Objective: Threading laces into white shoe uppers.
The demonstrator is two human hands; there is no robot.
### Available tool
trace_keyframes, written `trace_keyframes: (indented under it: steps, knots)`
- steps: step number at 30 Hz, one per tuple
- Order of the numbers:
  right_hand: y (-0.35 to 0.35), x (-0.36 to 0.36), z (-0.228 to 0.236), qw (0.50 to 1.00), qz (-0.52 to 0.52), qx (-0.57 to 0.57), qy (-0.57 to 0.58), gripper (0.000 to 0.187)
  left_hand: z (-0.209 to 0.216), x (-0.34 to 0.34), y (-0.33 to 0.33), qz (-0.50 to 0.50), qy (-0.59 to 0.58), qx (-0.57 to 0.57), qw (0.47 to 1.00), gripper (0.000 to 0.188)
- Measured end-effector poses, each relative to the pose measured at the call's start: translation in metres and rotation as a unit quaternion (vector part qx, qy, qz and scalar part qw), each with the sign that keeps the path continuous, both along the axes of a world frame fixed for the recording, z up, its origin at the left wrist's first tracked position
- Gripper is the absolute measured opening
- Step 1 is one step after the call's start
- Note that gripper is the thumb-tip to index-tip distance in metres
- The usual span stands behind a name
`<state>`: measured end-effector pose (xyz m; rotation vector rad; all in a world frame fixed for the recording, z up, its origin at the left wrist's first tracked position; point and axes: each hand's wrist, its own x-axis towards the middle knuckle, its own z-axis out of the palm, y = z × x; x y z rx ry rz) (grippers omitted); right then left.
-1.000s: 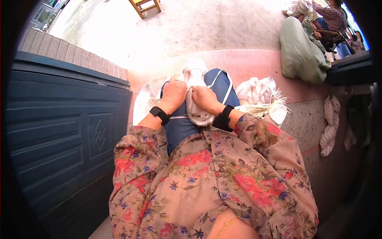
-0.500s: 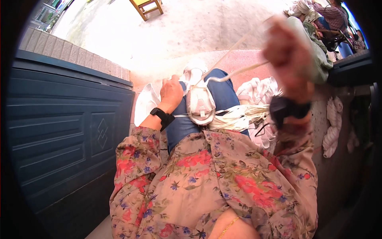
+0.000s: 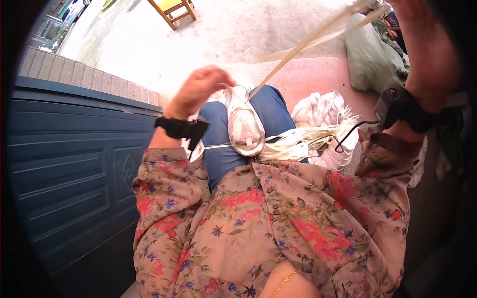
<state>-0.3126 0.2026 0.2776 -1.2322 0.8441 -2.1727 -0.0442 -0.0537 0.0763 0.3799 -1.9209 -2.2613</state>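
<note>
A white and pale pink sneaker point(image 3: 246, 130) rests on my lap between my jeans-clad thighs, its heel toward me. From its lacing a cream shoelace point(image 3: 285, 58) stretches up to the right, its strands blurred and taut. My right hand point(image 3: 420, 35) is raised at the upper right with that shoelace, its fingers mostly cut off by the top edge. My left hand point(image 3: 202, 85), slightly blurred, hovers left of the toe, fingers closed on a thin lace strand at the shoe. A bundle of cream laces point(image 3: 293, 144) lies across my right thigh.
More white shoes point(image 3: 320, 110) are piled beside my right leg. A pale green sack point(image 3: 370, 54) stands beyond them. On the left is a dark blue panelled door point(image 3: 74, 149); a wooden stool point(image 3: 174, 11) stands ahead on the pavement. A black cable point(image 3: 350, 135) hangs from my right wrist device.
My right hand has swung up and outward, drawing the shoelace farther from the sneaker. My left hand has lifted from beside my knee to the shoe's toe end.
</note>
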Motion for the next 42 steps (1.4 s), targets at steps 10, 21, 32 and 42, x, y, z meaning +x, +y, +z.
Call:
trace_keyframes:
  steps: [10,21,32,42]
  knots:
    - [0.065,-0.113,-0.216,0.886,-0.238,0.304,-0.257,0.016,0.000,0.246,-0.130,0.558,-0.093,0.089,0.820,0.021]
    - [-0.054,0.131,-0.310,0.763,-0.106,0.457,0.446,0.015,-0.066,0.060,0.037,0.100,-0.219,-0.049,0.969,0.030]
    - [-0.069,0.153,-0.320,0.691,-0.191,0.392,0.577,0.008,-0.092,0.052,0.060,0.122,-0.188,-0.417,0.881,0.019]
    - [-0.069,0.150,-0.316,0.672,-0.275,0.387,0.568,0.010,-0.091,0.048,0.063,0.121,-0.240,-0.516,0.814,0.015]
